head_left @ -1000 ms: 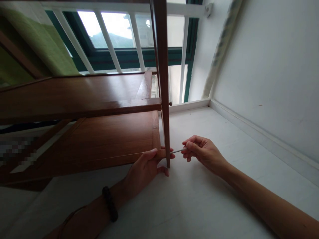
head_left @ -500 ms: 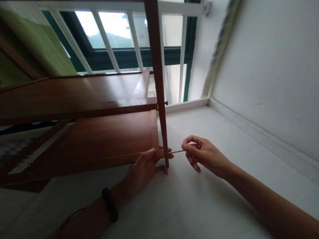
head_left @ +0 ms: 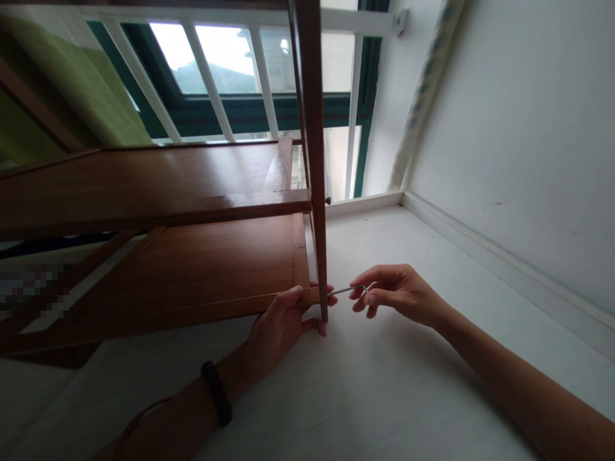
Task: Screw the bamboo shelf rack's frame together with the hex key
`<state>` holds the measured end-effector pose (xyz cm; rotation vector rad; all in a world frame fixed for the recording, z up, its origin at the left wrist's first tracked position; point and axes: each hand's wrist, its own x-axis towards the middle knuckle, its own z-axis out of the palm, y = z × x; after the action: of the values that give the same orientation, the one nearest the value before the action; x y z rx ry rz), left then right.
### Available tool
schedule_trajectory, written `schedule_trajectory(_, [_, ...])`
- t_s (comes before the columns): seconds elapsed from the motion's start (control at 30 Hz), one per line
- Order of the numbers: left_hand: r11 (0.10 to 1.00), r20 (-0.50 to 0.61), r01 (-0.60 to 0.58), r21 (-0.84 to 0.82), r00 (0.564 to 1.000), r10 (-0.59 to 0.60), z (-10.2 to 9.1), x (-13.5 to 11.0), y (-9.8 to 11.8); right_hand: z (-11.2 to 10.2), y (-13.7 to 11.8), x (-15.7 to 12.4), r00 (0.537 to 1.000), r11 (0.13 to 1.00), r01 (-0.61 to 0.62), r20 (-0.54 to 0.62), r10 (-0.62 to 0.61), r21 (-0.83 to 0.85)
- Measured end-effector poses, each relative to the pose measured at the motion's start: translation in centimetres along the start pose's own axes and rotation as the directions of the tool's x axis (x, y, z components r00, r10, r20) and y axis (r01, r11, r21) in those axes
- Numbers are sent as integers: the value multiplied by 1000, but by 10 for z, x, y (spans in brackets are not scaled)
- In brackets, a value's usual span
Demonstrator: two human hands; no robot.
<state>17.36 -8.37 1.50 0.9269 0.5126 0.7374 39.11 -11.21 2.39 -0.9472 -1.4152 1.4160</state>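
Note:
My left hand (head_left: 283, 317) is closed around the corner where the lower wooden shelf (head_left: 230, 262) meets an upright wooden leg (head_left: 316, 166); some fingertips show past the leg. From the leg's outer side sticks a thin L-shaped hex key (head_left: 342, 291), its straight arm toward the wood. My right hand (head_left: 394, 291) has its thumb and forefinger on the bent end of the hex key, the other fingers curled loosely. The key's tip is hidden at the leg. Higher up, a screw head (head_left: 328, 201) juts from the same leg beside the upper shelf (head_left: 192, 173).
A white wall (head_left: 523, 128) with a skirting board rises on the right. Behind the rack are white railings (head_left: 266, 83) and a green-framed window (head_left: 369, 109). Green cloth (head_left: 110, 96) hangs at upper left. The pale floor (head_left: 375, 390) extends below both hands.
My right hand has shifted its fingers on the hex key, so the bent end now shows. The upright leg appears slightly rotated and wider. My left hand keeps its hold.

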Motion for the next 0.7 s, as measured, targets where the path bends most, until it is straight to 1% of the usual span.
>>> schedule_trajectory(0.07, [1000,-3,-6,-1,1000,6,0,0,-1,4,1,0,999,998,14,-51,-17,-63])
schedule_trajectory(0.13, [1000,-8,-15,-6,1000,15,-1,0,-1,10,2,0,994,996,-25,-108,15,-91])
schedule_trajectory(0.23, [1000,-19,-14,-20,1000,14,-1,1,-2,19,4,-1,981,991,-133,-142,131,-2])
schedule_trajectory(0.27, [1000,-20,-10,-24,1000,9,-1,1,-2,21,4,-1,977,988,-145,-154,150,44])
schedule_trajectory(0.33, [1000,-23,-3,-23,1000,2,-1,1,-2,23,4,0,973,986,-115,-188,137,120])
schedule_trajectory(0.4, [1000,-24,-1,-12,1000,1,-1,0,-1,22,3,1,972,986,-48,-222,82,157])
schedule_trajectory(0.5, [1000,-34,-2,-3,999,2,1,0,0,16,1,3,979,988,-11,-199,43,155])
schedule_trajectory(0.6, [1000,-55,-3,-5,999,2,3,0,1,6,-3,2,984,989,-17,-175,42,144])
schedule_trajectory(0.7, [1000,-59,-12,-7,998,12,5,0,0,-2,-6,1,994,993,-16,-108,29,119])
